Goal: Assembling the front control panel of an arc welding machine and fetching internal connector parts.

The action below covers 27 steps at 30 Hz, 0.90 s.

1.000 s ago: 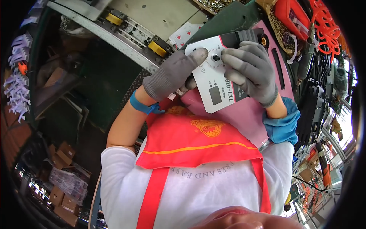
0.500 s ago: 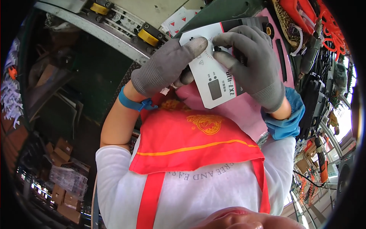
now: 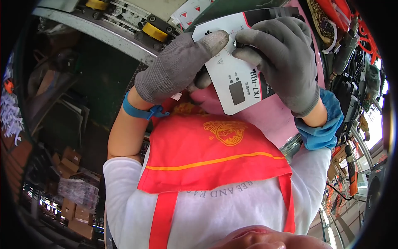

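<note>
A white, red and black front panel [image 3: 224, 79] with a dark rectangular window is tilted in front of me. My left hand [image 3: 180, 62], in a grey work glove, clamps its left edge, thumb on the printed face and fingertips underneath. My right hand [image 3: 284, 60], gloved alike, pinches a small dark part [image 3: 238, 44] at the dial markings between thumb and forefinger. The fingers partly cover this part, so I cannot tell its exact kind. The right hand also hides some of the panel's black side.
Pink sheeting [image 3: 265, 118] lies below the panel. A metal rail with yellow rollers [image 3: 155, 32] runs along the upper left, near a printed sheet with red triangles [image 3: 191, 13]. At the right are a power tool [image 3: 345, 54] and red coiled tubing [image 3: 367, 39]. Cardboard boxes [image 3: 68, 162] stand lower left.
The panel and my left hand sit slightly higher in the view. My right hand has shifted a little right and its fingers have turned about the small dark part, still pinching there.
</note>
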Each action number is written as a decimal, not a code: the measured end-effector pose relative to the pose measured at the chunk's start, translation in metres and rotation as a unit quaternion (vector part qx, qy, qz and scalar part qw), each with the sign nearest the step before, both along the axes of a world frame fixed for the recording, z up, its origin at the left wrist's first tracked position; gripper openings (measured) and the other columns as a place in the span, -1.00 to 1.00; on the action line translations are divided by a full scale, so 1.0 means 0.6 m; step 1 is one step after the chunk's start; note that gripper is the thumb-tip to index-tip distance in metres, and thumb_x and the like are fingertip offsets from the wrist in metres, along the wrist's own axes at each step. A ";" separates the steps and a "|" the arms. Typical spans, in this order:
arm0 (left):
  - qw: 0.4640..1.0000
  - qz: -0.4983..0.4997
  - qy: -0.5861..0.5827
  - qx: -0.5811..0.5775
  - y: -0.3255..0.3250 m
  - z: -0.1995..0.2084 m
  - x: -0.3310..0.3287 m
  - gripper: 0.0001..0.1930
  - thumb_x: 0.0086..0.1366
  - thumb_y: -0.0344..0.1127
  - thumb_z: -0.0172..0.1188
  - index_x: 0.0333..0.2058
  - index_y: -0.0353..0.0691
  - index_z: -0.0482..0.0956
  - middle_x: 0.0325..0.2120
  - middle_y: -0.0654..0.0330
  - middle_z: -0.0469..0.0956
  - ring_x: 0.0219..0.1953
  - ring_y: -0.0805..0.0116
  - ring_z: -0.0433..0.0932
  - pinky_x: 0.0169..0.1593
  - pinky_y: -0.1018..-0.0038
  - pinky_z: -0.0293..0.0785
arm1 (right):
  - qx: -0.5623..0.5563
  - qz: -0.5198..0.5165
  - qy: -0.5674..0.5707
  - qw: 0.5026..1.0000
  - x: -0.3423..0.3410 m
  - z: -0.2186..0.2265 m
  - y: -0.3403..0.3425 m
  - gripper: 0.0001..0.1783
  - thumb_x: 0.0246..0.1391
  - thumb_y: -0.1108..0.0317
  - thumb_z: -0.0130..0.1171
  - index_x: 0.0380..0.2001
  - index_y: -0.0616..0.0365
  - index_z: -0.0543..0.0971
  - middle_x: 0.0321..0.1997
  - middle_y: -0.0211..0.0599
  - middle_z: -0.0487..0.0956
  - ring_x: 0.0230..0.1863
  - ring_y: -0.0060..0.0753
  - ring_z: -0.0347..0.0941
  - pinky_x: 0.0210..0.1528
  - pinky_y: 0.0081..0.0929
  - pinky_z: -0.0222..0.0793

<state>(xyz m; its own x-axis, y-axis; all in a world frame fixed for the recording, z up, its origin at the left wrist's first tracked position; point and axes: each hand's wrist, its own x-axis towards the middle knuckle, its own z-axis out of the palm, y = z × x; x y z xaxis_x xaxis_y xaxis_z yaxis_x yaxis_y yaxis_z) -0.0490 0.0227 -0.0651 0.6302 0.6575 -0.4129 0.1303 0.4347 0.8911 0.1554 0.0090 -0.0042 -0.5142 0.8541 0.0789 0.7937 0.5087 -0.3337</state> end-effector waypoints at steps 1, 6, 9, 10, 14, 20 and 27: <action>0.998 0.003 -0.004 0.057 -0.002 -0.009 -0.002 -0.54 0.30 0.09 -0.03 -0.22 -0.25 0.50 -0.62 0.35 0.43 -0.66 0.66 0.32 -0.63 0.69 0.20 | 0.024 0.010 -0.025 0.999 0.000 0.000 0.000 -0.69 -0.20 0.22 0.32 -0.31 0.03 0.60 -0.35 -0.38 0.53 -0.30 -0.29 0.43 -0.17 -0.37 0.24; 0.940 0.016 -0.029 0.340 -0.014 -0.044 -0.005 -0.52 0.32 0.04 -0.02 -0.08 -0.30 0.46 -0.52 0.29 0.47 -0.58 0.62 0.37 -0.57 0.67 0.29 | 0.071 0.019 -0.052 0.996 0.002 -0.013 -0.009 -0.69 -0.19 0.22 0.32 -0.31 0.03 0.59 -0.33 -0.41 0.52 -0.31 -0.29 0.41 -0.18 -0.34 0.24; 0.985 0.001 -0.034 0.170 -0.009 -0.022 0.001 -0.53 0.33 0.03 -0.04 -0.03 -0.27 0.45 -0.48 0.29 0.48 -0.50 0.62 0.39 -0.47 0.65 0.33 | 0.032 -0.008 0.024 0.999 0.003 -0.021 -0.012 -0.69 -0.15 0.25 0.29 -0.27 0.04 0.58 -0.32 -0.37 0.51 -0.29 -0.29 0.41 -0.18 -0.35 0.24; 0.985 -0.002 -0.033 0.169 -0.008 -0.020 0.002 -0.53 0.33 0.03 -0.04 -0.03 -0.27 0.45 -0.48 0.29 0.48 -0.50 0.62 0.39 -0.47 0.65 0.33 | 0.020 0.012 0.035 0.999 0.005 -0.019 -0.009 -0.69 -0.14 0.28 0.27 -0.25 0.04 0.58 -0.32 -0.36 0.51 -0.29 -0.28 0.41 -0.18 -0.36 0.24; 0.988 -0.026 -0.018 0.148 -0.006 -0.014 0.004 -0.56 0.30 -0.07 -0.01 0.00 -0.27 0.42 -0.39 0.23 0.47 -0.42 0.51 0.40 -0.37 0.59 0.34 | -0.004 0.070 0.052 0.996 0.012 -0.012 0.004 -0.68 -0.11 0.35 0.22 -0.20 0.07 0.57 -0.30 -0.32 0.51 -0.27 -0.25 0.42 -0.15 -0.36 0.24; 0.991 -0.064 0.003 0.116 -0.001 -0.008 0.007 -0.57 0.25 -0.20 0.02 0.05 -0.27 0.38 -0.27 0.13 0.45 -0.29 0.34 0.41 -0.23 0.49 0.35 | 0.266 0.164 0.370 0.875 0.016 -0.127 0.038 -0.76 -0.09 0.47 0.17 -0.26 0.08 0.59 -0.37 -0.20 0.54 -0.28 -0.10 0.48 -0.20 -0.26 0.36; 0.992 -0.096 0.031 0.077 0.004 -0.004 -0.005 -0.53 0.20 -0.36 0.05 0.11 -0.26 0.33 -0.12 0.02 0.42 -0.15 0.15 0.42 -0.06 0.38 0.37 | 0.269 0.190 0.322 0.888 0.024 -0.128 0.044 -0.68 -0.14 0.50 0.19 -0.21 0.05 0.58 -0.32 -0.31 0.50 -0.23 -0.22 0.42 -0.11 -0.34 0.26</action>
